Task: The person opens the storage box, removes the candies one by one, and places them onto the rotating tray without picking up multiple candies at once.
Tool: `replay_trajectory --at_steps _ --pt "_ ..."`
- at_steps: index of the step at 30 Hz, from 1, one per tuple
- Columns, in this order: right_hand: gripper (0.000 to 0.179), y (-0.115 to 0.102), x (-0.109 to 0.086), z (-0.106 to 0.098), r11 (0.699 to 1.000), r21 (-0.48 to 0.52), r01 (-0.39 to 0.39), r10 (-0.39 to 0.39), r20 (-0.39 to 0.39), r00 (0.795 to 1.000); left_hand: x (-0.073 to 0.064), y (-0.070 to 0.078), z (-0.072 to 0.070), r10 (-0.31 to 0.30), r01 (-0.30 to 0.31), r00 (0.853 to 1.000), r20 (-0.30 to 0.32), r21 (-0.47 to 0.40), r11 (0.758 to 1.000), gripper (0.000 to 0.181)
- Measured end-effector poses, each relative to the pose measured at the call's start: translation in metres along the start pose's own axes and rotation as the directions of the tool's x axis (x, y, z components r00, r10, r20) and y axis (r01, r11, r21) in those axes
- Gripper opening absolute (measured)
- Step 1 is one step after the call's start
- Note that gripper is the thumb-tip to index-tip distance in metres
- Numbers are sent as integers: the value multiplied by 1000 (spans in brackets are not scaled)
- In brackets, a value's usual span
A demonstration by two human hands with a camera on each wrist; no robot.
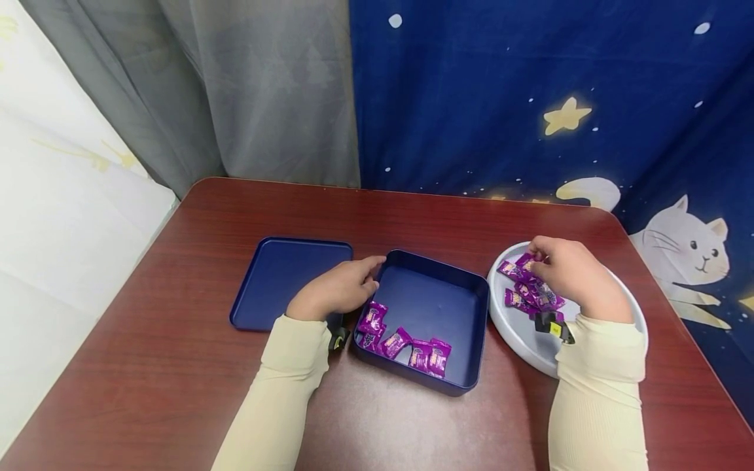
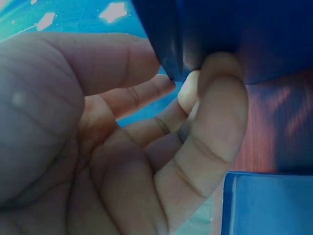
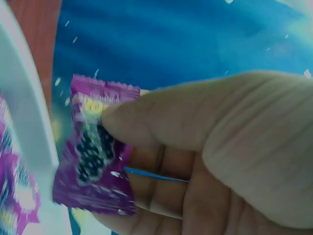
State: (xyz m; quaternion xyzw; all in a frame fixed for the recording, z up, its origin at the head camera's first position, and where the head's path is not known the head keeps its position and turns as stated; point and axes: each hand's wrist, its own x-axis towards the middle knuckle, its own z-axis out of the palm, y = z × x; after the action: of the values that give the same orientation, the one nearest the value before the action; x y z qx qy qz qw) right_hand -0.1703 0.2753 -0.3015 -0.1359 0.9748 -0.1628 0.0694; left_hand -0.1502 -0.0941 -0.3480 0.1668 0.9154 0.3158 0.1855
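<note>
My left hand [image 1: 336, 288] grips the left wall of a square dark blue box [image 1: 432, 304]. In the left wrist view, the thumb lies on one side of the box wall [image 2: 205, 24] and curled fingers on the other. Several purple wrapped candies [image 1: 396, 341] lie along the box's near side and left corner. Over a round white plate [image 1: 530, 350], my right hand [image 1: 574, 271] pinches one purple candy [image 3: 93, 152] between thumb and fingers. The wrapper has a dark grape-like picture. More purple candies [image 1: 533, 294] are heaped on the plate, partly hidden by the hand.
A flat dark blue lid [image 1: 283, 275] lies on the table left of the box, partly under the left hand and sleeve. The plate stands close against the box's right side. Behind the reddish-brown table [image 1: 177, 314] hang grey and blue curtains [image 1: 471, 98].
</note>
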Motion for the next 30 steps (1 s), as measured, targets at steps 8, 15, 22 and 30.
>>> replay_trajectory --at_steps 8,15,22,30 --pt "28 22 2 7 994 24 -104 103 56 993 -3 -1 -4 52 -53 996 67 17 998 69" --pt "31 28 7 15 990 26 -139 136 112 984 -2 -5 -4 78 -79 994 76 12 997 63" --pt "31 30 8 19 994 35 -106 101 117 988 -2 -4 -3 77 -78 995 57 15 997 55" --pt "34 31 7 20 991 66 -113 102 152 983 -1 -5 -2 72 -72 997 36 8 997 49"
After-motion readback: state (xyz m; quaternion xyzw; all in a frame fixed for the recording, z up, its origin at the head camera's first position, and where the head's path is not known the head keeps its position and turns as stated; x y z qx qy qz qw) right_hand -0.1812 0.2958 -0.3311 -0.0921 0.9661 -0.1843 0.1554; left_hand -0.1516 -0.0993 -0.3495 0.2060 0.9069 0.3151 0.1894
